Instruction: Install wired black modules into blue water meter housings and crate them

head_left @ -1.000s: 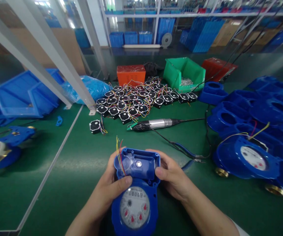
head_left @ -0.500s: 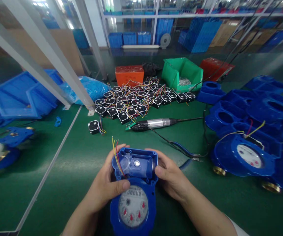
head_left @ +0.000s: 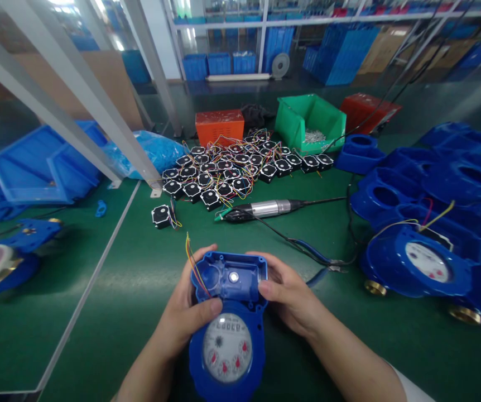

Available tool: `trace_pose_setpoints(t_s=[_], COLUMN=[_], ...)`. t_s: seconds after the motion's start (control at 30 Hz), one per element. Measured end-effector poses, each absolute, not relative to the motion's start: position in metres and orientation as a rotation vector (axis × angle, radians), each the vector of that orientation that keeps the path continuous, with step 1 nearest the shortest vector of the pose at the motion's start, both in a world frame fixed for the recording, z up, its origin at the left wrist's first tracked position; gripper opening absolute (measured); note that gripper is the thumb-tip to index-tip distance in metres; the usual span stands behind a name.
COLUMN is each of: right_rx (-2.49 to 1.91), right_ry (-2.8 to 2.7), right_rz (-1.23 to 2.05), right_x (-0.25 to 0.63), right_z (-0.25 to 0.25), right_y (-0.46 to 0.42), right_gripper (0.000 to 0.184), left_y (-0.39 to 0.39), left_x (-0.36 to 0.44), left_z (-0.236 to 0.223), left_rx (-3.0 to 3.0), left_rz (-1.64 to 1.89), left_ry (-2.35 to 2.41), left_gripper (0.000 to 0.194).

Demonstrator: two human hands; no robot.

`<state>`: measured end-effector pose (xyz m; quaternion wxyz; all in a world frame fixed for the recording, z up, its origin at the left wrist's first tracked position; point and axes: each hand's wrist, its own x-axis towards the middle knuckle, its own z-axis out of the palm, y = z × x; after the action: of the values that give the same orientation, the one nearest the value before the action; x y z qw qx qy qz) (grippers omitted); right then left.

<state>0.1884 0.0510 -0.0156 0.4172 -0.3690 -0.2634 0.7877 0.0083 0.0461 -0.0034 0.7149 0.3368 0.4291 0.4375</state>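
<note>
Between my hands is a blue water meter (head_left: 227, 346) with a round white dial and an open rectangular compartment at its far end. My left hand (head_left: 184, 312) grips its left side, thumb lying just above the dial. On the right side, my right hand (head_left: 288, 296) wraps the compartment wall with its thumb on the rim. Thin yellow and red wires (head_left: 193, 261) rise from the compartment's left part. Beyond the meter lies an electric screwdriver (head_left: 265, 209) with a green tip. A single black module (head_left: 162, 216) with wires sits to its left.
Several black wired modules (head_left: 224, 166) are heaped ahead, before an orange box (head_left: 219, 127) and a green bin (head_left: 290, 128) of small metal parts. Blue housings (head_left: 395, 190) and a wired meter (head_left: 416, 262) crowd the right. Pliers (head_left: 335, 266) lie near them. A blue bin (head_left: 35, 167) stands left.
The meter stays in both hands, tilted very slightly, and its wires lean a little further left. My right thumb has shifted slightly left on the rim.
</note>
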Motion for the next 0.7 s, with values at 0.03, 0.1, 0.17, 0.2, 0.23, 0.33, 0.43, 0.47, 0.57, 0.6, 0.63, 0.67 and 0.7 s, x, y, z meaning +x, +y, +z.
trace_pose_setpoints(t_s=[0.03,0.1,0.17,0.2,0.23,0.33,0.43,0.47,0.57,0.6,0.63,0.67,0.7], right_rx=[-0.922,-0.916,-0.928,-0.956,-1.011,-1.384,-1.832,-1.933,-2.112,-2.138,-2.146,-2.139,-2.109], right_ry=[-0.674,-0.71,-0.774,-0.837,-0.925,-1.313,-1.798,-1.959,-2.299,-2.355,-2.394,-2.421,-2.449], right_rz=[1.972,1.967,1.957,1.936,1.888,1.493,0.872,0.712,0.461,0.432,0.422,0.435,0.472], right_x=[0.188,0.187,0.188,0.19,0.192,0.207,0.23,0.238,0.257,0.261,0.264,0.265,0.266], right_z=[-0.016,-0.017,-0.017,-0.016,-0.014,-0.006,0.002,0.003,-0.001,-0.003,-0.006,-0.009,-0.011], right_y=[0.052,0.053,0.054,0.053,0.052,0.045,0.034,0.031,0.024,0.022,0.021,0.019,0.016], right_gripper=[0.069,0.069,0.067,0.065,0.062,0.048,0.025,0.023,0.03,0.029,0.026,0.023,0.02], left_y=[0.045,0.04,0.034,0.031,0.028,0.024,0.029,0.034,0.052,0.058,0.064,0.07,0.073], left_x=[0.01,0.014,0.019,0.022,0.025,0.03,0.025,0.022,0.011,0.008,0.006,0.004,0.003], left_z=[-0.004,-0.006,-0.007,-0.007,-0.008,-0.007,-0.006,-0.005,0.0,0.001,0.003,0.004,0.004], left_rx=[0.727,0.702,0.69,0.691,0.7,0.756,0.841,0.884,1.061,1.116,1.16,1.193,1.217], left_rz=[0.982,1.046,1.114,1.137,1.153,1.172,1.146,1.128,1.002,0.934,0.868,0.812,0.778], left_ry=[0.953,0.996,1.07,1.105,1.133,1.169,1.179,1.181,1.155,1.131,1.105,1.076,1.047], left_gripper=[0.078,0.078,0.078,0.078,0.077,0.075,0.068,0.061,0.041,0.038,0.036,0.036,0.036])
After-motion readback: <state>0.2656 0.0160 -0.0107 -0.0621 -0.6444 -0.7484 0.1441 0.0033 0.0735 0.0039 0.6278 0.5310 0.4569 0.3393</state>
